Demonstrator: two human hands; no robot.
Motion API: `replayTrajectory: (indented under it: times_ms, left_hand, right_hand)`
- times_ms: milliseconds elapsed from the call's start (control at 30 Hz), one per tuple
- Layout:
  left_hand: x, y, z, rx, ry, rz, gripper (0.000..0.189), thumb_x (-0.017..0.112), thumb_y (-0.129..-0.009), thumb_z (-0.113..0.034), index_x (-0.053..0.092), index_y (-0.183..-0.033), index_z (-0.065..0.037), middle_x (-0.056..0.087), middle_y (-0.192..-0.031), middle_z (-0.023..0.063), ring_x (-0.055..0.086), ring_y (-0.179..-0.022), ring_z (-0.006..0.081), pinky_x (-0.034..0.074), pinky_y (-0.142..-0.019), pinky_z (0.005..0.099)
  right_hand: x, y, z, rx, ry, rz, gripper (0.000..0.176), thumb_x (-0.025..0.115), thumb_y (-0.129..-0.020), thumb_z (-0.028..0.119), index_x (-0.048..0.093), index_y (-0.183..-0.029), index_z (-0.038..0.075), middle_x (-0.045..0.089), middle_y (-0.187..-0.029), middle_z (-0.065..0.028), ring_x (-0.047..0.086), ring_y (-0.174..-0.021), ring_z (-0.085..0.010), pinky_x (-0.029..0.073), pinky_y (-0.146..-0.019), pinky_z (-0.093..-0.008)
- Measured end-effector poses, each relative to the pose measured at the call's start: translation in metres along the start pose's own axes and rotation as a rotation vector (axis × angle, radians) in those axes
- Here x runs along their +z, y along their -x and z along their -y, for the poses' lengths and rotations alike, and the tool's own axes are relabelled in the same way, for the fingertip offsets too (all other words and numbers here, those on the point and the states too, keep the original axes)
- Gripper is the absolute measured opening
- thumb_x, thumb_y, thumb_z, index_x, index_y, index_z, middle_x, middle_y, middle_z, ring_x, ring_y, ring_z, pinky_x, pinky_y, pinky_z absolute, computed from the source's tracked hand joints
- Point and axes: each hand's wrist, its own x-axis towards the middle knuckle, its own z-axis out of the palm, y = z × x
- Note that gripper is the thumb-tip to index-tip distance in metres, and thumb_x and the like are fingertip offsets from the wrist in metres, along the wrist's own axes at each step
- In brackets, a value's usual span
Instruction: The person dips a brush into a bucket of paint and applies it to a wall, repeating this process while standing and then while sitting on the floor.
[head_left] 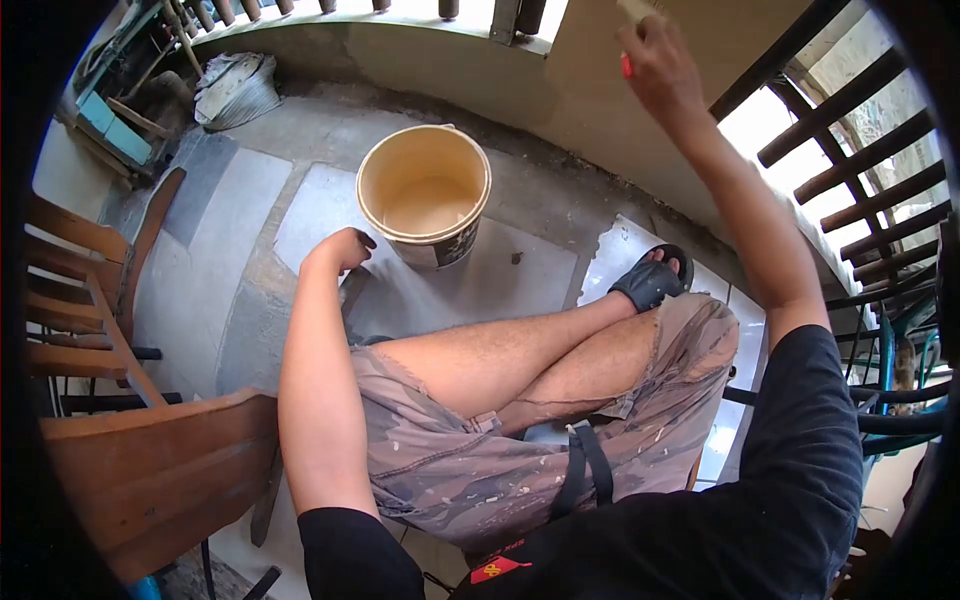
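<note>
My right hand (662,70) is raised at the upper right against the tan wall (590,90). Its fingers are closed around what looks like a paintbrush (638,10), with a pale end at the top of the view and a red part below the fingers. My left hand (345,250) hangs just left of the bucket, fingers loosely bent and apart, with nothing visible in them. The cream-coloured bucket (372,215) stands upright on the floor before my crossed legs. Pale liquid (425,203) lies in its bottom.
A wooden chair (160,450) is close on the left, with slatted wooden furniture (80,300) beyond it. A whitish sack (235,92) sits by the far wall. Dark railing bars (850,110) run along the right. Large tiles (200,280) cover part of the floor.
</note>
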Motion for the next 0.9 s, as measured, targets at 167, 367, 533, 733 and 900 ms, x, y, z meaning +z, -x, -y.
replayTrajectory:
  times_ms: [167,367,533,733,900]
  left_hand:
    - [-0.002,0.004,-0.002,0.032,0.020,0.005,0.043,0.053,-0.077,-0.006,0.061,-0.118,-0.012,0.063,-0.112,0.0119,0.063,-0.095,0.0260,0.051,-0.077,0.0395]
    - [-0.003,0.008,-0.007,-0.009,-0.022,0.003,0.042,0.055,-0.077,-0.008,0.060,-0.119,-0.013,0.064,-0.111,0.0107,0.063,-0.091,0.0263,0.052,-0.072,0.0386]
    - [0.003,-0.014,0.008,0.040,0.028,-0.020,0.039,0.055,-0.079,-0.010,0.061,-0.117,-0.014,0.064,-0.109,0.0103,0.063,-0.084,0.0245,0.052,-0.065,0.0358]
    - [-0.001,-0.005,0.005,0.002,0.022,0.007,0.039,0.054,-0.081,-0.012,0.061,-0.119,-0.018,0.063,-0.114,0.0042,0.062,-0.096,0.0240,0.053,-0.068,0.0360]
    - [0.001,-0.015,0.011,-0.002,0.003,0.023,0.039,0.054,-0.079,-0.013,0.062,-0.116,-0.017,0.066,-0.107,0.0055,0.063,-0.089,0.0227,0.052,-0.065,0.0357]
  right_hand:
    - [0.063,0.068,0.015,-0.072,0.013,0.352,0.014,0.055,-0.076,0.008,0.058,-0.090,0.005,0.051,-0.106,-0.0175,0.050,-0.106,-0.0334,0.056,-0.065,-0.0370]
    - [0.075,0.111,0.040,-0.087,-0.120,0.466,0.018,0.057,-0.076,0.011,0.057,-0.093,0.005,0.051,-0.109,-0.0201,0.054,-0.101,-0.0343,0.056,-0.068,-0.0389]
    - [0.048,0.070,-0.019,0.210,-0.134,0.506,0.024,0.057,-0.078,0.011,0.057,-0.102,0.010,0.053,-0.106,-0.0171,0.056,-0.098,-0.0348,0.051,-0.076,-0.0425]
    - [-0.017,0.035,-0.018,0.091,-0.055,0.128,0.021,0.056,-0.077,0.010,0.059,-0.098,0.011,0.052,-0.102,-0.0134,0.053,-0.099,-0.0313,0.050,-0.075,-0.0417]
    - [0.047,0.094,-0.020,-0.085,0.070,0.339,0.012,0.056,-0.076,0.012,0.059,-0.086,0.006,0.051,-0.103,-0.0134,0.051,-0.102,-0.0318,0.055,-0.065,-0.0380]
